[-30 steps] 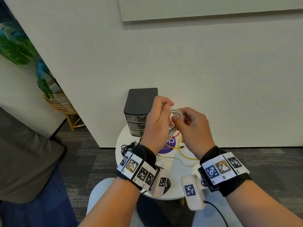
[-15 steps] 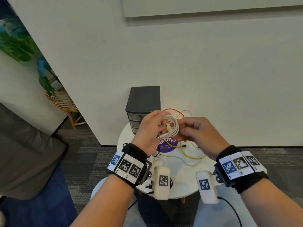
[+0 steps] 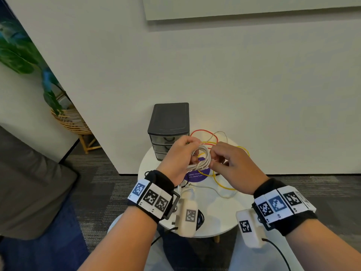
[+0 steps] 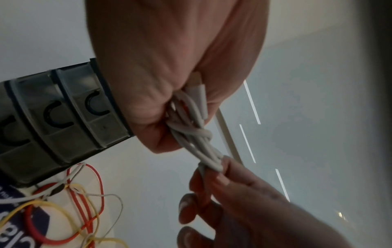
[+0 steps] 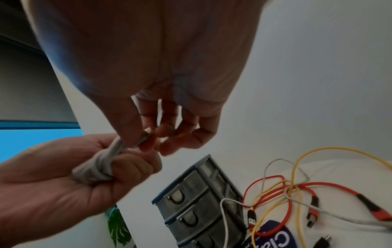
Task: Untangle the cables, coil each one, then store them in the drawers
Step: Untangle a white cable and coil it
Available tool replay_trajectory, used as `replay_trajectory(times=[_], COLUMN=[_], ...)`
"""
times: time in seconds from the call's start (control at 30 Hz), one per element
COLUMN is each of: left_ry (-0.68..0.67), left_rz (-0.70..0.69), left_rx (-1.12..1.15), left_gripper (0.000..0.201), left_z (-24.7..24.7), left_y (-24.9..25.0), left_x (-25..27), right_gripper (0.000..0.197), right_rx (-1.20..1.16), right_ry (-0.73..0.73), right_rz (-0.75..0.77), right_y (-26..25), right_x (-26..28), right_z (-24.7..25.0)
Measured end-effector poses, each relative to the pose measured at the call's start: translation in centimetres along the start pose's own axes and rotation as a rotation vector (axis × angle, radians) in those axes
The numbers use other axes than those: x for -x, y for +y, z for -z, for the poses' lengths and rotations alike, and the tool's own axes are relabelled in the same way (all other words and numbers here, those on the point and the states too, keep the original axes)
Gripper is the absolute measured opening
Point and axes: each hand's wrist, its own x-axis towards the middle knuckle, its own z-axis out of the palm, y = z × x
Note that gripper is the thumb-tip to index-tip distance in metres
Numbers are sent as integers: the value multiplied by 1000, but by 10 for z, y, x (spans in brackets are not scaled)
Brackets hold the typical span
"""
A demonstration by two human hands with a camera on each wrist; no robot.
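Observation:
A coiled white cable [image 3: 202, 159] hangs above the round white table [image 3: 214, 214], wrapped into a bundle [image 4: 197, 139]. My left hand [image 3: 179, 157] grips the coil [image 5: 101, 161] in its fist. My right hand [image 3: 230, 161] pinches the cable's end [image 5: 146, 135] between thumb and fingertips [image 4: 222, 177]. Behind stands a dark grey three-drawer unit [image 3: 169, 130] with all drawers closed [image 5: 191, 206]. Red [image 3: 203, 133], yellow [image 3: 224, 182] and thin white [image 3: 213, 190] cables lie tangled on the table [image 5: 286, 189].
A black cable [image 3: 148, 174] lies at the table's left edge. A purple round sticker [image 3: 197, 176] marks the tabletop. A white wall stands close behind the table. A rattan plant stand [image 3: 74, 124] with a leafy plant is at the left, a grey seat [image 3: 29, 182] nearer.
Both hands have come down with the white coil from the level of the drawer unit's top to just above the table. The coil now looks wrapped round with its own end.

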Motion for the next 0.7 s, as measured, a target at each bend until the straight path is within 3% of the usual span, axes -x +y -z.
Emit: replay_trajectory(times=[0.13,0.23,0.43,0.7], left_ry=[-5,-126,-261,-334], left_rz=[-46,-97,-180,-150], left_rx=[-13,-73,-283,-74], left_gripper=[22,9,10,26], left_z=[1,11,30,22], left_y=[-2,2,15,25], left_x=[4,8,12,13], right_gripper=[19,20,17,19], right_rx=[-61,-112,-203,-296], right_ry=[103,149,163,266], right_rz=[-75,-134,-222,-157], right_y=[0,3,2,-9], right_x=[-10,-16,-16,-13], right_z=[-3,-3,8,23])
